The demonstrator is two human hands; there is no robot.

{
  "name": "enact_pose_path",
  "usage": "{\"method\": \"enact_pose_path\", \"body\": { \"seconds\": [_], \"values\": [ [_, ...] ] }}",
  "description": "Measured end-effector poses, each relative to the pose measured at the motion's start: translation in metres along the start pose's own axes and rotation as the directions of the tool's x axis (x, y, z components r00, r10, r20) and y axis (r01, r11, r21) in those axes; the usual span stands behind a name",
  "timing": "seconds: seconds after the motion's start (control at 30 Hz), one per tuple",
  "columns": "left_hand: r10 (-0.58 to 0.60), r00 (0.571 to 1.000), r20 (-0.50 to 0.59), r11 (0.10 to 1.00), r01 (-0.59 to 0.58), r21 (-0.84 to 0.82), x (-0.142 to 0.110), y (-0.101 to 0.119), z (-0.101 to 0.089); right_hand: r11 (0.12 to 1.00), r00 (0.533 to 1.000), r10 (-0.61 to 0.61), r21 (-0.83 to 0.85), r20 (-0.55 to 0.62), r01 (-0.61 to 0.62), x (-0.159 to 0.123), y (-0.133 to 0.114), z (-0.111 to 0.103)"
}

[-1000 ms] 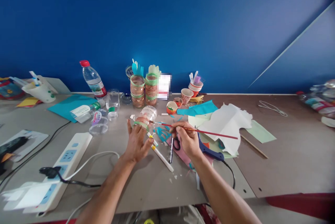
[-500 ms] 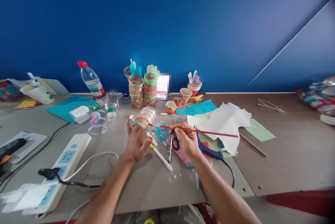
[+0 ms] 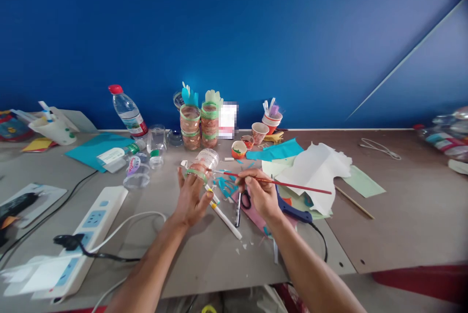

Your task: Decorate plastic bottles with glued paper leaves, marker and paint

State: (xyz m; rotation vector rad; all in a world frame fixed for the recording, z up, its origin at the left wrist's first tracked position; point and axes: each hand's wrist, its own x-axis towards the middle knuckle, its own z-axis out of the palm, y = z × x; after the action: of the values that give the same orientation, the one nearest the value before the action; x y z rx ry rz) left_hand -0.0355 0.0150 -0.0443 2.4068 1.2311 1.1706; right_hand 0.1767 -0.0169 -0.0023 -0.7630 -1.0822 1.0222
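A clear plastic bottle piece (image 3: 208, 158), partly coated in reddish-brown paint with a green band at its near end, lies tilted on the table. My left hand (image 3: 190, 200) holds it by that near end; some fingertips are hidden at the bottle. In my right hand (image 3: 259, 191) is a long red paintbrush (image 3: 292, 185), pinched between thumb and fingers. Its tip touches the painted side of the bottle. Just below lie a white marker (image 3: 226, 221) and a black pen (image 3: 238, 210). Small paint cups (image 3: 239, 149) stand behind the brush.
Two painted bottle holders (image 3: 190, 127) with paper tops stand by the blue wall. At right are crumpled white paper (image 3: 314, 169), a blue glue gun (image 3: 296, 211) and a wooden stick (image 3: 354, 202). A power strip (image 3: 91, 235) with cables and a red-capped bottle (image 3: 127, 113) are at left.
The brush tip has shifted slightly up and left along the bottle's painted side. My left hand and the bottle stay nearly where they were.
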Motion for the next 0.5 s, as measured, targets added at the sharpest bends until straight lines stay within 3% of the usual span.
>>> {"method": "enact_pose_path", "body": {
  "seconds": [0.2, 0.5],
  "values": [
    [-0.004, 1.0, -0.01, 0.999, 0.004, -0.048, 0.0008, -0.001, -0.0005, 0.998, 0.999, 0.036, -0.061, 0.01, -0.035, 0.0, 0.002, 0.0017],
    [-0.02, 1.0, -0.011, 0.995, 0.019, -0.102, 0.0014, 0.0018, -0.0016, 0.998, 0.998, 0.07, -0.002, -0.006, -0.07, 0.0018, 0.0028, 0.0033]
  ]
}}
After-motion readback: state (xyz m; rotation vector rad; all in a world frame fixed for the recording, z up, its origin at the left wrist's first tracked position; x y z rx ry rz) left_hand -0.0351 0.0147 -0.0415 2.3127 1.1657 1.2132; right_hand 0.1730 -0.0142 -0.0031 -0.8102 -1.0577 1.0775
